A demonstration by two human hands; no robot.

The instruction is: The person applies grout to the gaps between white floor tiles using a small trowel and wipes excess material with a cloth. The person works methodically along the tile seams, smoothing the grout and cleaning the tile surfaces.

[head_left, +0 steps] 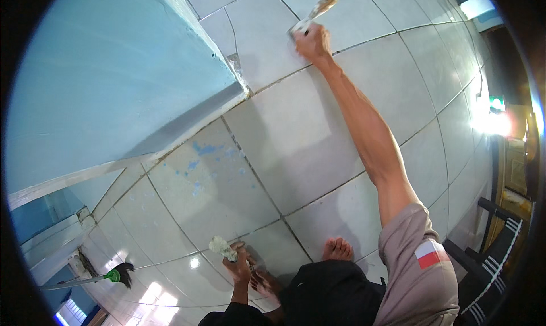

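My right hand (pixel 313 43) reaches far forward over the tiled floor, closed around a putty knife (pixel 322 6). The knife's wooden handle, smeared with white, points up and away, and its blade end is down at the tile. Low in the view, my left hand (pixel 239 263) is closed on an off-white lump (pixel 220 246) with a rough surface. Whether that lump is filler or a wadded cloth I cannot tell. It is held above the floor near my bare feet (pixel 338 249).
A light blue wall (pixel 119 70) juts in at the left, its corner meeting the floor tiles. Blue paint spots (pixel 206 150) mark one tile. A broom with a green head (pixel 115 276) lies at lower left. A black chair (pixel 489 258) stands at right, near a bright lamp (pixel 498 123).
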